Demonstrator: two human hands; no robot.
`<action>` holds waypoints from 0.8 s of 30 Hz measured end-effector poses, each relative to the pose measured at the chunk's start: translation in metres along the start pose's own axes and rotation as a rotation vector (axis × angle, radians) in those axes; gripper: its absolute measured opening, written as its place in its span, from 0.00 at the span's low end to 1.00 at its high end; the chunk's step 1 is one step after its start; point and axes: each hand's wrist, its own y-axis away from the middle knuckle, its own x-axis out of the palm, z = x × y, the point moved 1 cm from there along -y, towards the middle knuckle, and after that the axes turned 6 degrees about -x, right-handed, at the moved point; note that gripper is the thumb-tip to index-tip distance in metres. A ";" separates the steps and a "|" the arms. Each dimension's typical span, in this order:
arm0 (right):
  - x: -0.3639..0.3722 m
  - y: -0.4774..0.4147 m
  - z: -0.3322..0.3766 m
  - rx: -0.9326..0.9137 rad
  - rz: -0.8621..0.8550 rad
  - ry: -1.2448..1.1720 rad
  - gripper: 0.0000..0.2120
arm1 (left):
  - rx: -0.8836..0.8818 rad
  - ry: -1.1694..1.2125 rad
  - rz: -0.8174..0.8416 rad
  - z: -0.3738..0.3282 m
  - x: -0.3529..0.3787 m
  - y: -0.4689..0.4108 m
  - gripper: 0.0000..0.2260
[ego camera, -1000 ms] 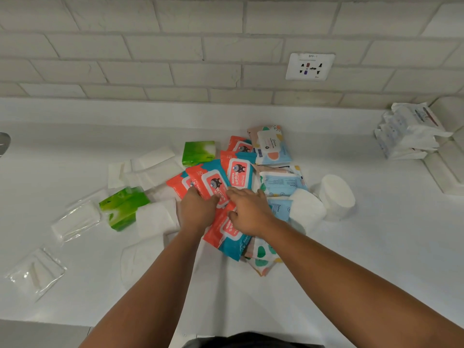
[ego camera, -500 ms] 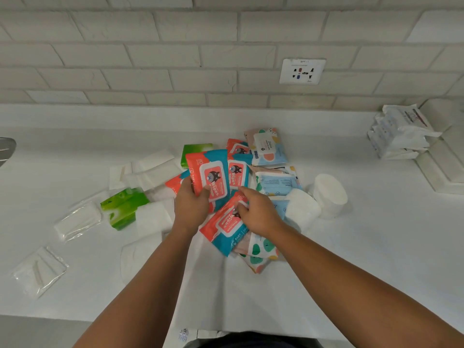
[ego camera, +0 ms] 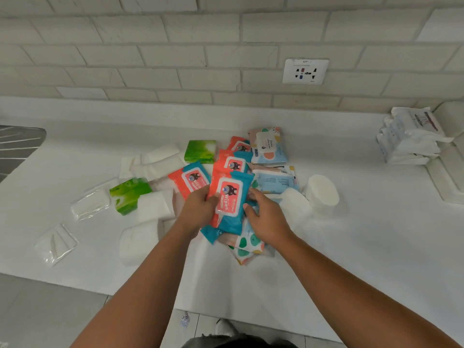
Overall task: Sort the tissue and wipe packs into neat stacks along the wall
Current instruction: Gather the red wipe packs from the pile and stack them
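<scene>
A loose heap of packs lies mid-counter. My left hand (ego camera: 198,209) grips a red-and-blue wipes pack (ego camera: 229,200), raised above the heap with another such pack under it. My right hand (ego camera: 266,218) holds the stack's right edge, fingers curled. More red-and-blue wipes packs (ego camera: 189,178) lie beside and behind. Pastel patterned packs (ego camera: 268,145) sit at the back and under my right wrist. Two green tissue packs (ego camera: 200,151) (ego camera: 129,194) and white tissue packs (ego camera: 153,208) lie to the left.
A stack of white packs (ego camera: 409,139) stands at the right corner by the wall. A white round roll (ego camera: 322,193) sits right of the heap. Clear plastic sachets (ego camera: 56,243) lie at the left. A wall socket (ego camera: 305,71) is above. A sink edge (ego camera: 17,144) shows far left.
Both hands gathered red-and-blue wipes packs from the heap: the left lifted one, the right brought another against it, and now they hold them together above the pile.
</scene>
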 end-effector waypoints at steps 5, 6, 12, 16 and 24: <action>0.003 0.009 -0.002 -0.048 0.068 0.185 0.31 | -0.065 0.002 -0.050 0.009 0.012 0.003 0.15; 0.005 0.010 -0.003 -0.089 0.067 0.207 0.30 | -0.067 -0.019 -0.050 0.009 0.014 0.004 0.15; 0.017 0.008 -0.007 -0.136 0.033 0.256 0.29 | -0.099 -0.237 -0.037 0.008 0.020 0.003 0.18; 0.024 0.007 -0.005 -0.124 0.011 0.315 0.27 | -0.005 -0.384 -0.054 0.017 0.015 0.005 0.21; 0.045 0.017 -0.002 -0.050 -0.188 0.421 0.24 | 0.040 -0.456 0.213 0.035 -0.012 -0.008 0.28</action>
